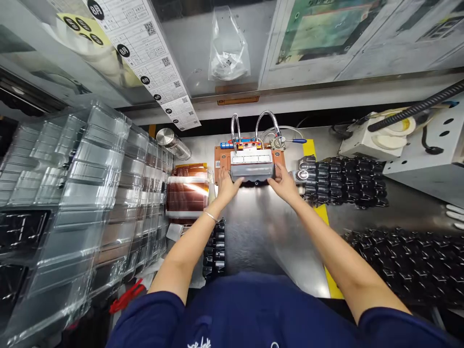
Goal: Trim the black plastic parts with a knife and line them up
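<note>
A brown fixture plate [217,169] stands at the back middle of the metal bench, with a grey block [253,170] at its front. On the block's upper side is a white strip [251,157] with rows of small dark marks. My left hand [226,187] grips the left end of the block, its thumb at the front lower corner. At the right end, my right hand [284,184] holds it the same way, thumb in front. Some fingertips are hidden behind the block's sides. Two bendable metal hoses [268,116] arch over the fixture from behind.
Stacked clear plastic trays [94,193] fill the left. Near them are a copper-coloured film stack [187,193], a metal flask [173,143] and a black tray strip [214,249]. Black moulded trays [344,181] lie right, beyond yellow tape [331,275]. A white machine [429,154] stands far right.
</note>
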The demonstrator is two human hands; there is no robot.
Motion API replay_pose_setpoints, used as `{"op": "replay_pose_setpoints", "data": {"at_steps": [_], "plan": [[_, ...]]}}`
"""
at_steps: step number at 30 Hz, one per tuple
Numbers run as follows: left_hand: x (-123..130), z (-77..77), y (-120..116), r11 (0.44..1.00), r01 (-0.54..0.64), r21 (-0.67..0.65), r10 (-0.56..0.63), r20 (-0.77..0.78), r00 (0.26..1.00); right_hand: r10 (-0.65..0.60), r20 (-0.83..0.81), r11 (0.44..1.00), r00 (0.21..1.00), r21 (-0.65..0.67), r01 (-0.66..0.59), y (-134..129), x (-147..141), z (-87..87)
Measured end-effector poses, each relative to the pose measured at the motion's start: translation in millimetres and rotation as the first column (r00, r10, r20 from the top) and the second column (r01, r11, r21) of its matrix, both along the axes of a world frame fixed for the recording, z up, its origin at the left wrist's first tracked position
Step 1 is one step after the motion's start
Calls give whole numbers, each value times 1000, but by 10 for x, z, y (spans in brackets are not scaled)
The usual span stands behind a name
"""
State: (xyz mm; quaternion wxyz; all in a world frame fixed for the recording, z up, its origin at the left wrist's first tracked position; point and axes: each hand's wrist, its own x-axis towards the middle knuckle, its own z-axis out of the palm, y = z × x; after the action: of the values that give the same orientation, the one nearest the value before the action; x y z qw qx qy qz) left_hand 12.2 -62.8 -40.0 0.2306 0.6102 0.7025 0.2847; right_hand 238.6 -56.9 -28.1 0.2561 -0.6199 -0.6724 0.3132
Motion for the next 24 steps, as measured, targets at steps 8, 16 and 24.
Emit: {"op": "replay_pose_setpoints", "data": {"at_steps": [8,16,24], "plan": [[-27,479,-1319,930,207,304,-217,0,976,24,-106,999,994,-26,-27,-848,122,384],[-178,956,-1733,721,398,568,-279,-288,916,434,-370,847,821,-144,-513,-1684,-724,963],[-1805,2675,-1976,758,-114,643,420,-347,839,427,-449,844,785,-115,-524,-1465,-781,984]]}}
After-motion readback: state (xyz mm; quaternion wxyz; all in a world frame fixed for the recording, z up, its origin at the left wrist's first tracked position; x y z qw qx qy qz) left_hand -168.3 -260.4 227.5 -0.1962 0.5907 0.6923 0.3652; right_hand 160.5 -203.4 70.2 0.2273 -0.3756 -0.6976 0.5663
